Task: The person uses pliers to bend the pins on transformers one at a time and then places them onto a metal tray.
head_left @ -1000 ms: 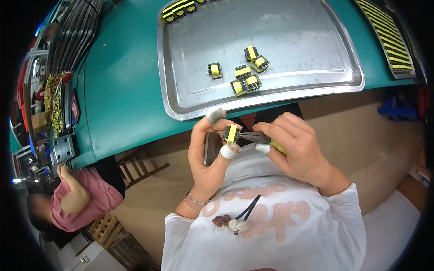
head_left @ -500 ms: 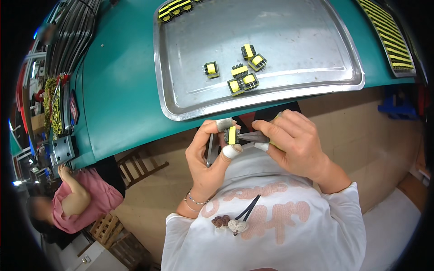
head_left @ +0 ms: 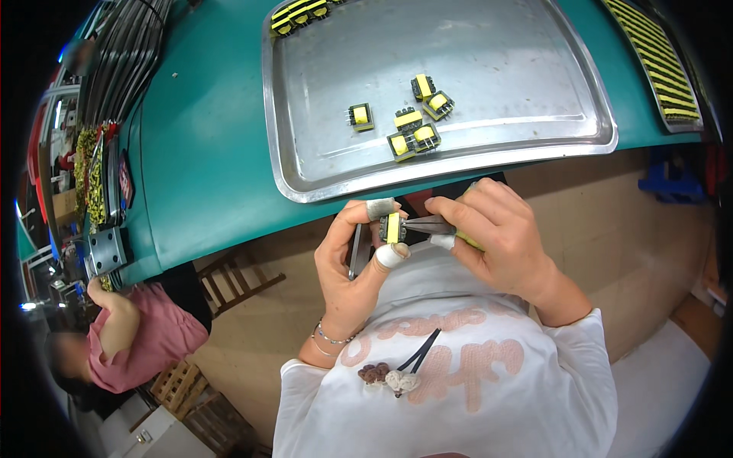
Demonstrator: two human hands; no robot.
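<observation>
Left fingers (head_left: 390, 256) pinch a yellow-black component (head_left: 393, 228); right fingers (head_left: 463, 219) wrap pliers (head_left: 431, 226) at its right; steady bracing helps.

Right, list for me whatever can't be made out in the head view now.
All in the head view:
Pointed tool: its grip is mostly hidden by the right hand.
Held component: the contact at the tool's tips is too small to read.
Dark object: partly covered by the left hand; its kind is unclear.
Component row in the tray: cut off by the top edge.
</observation>
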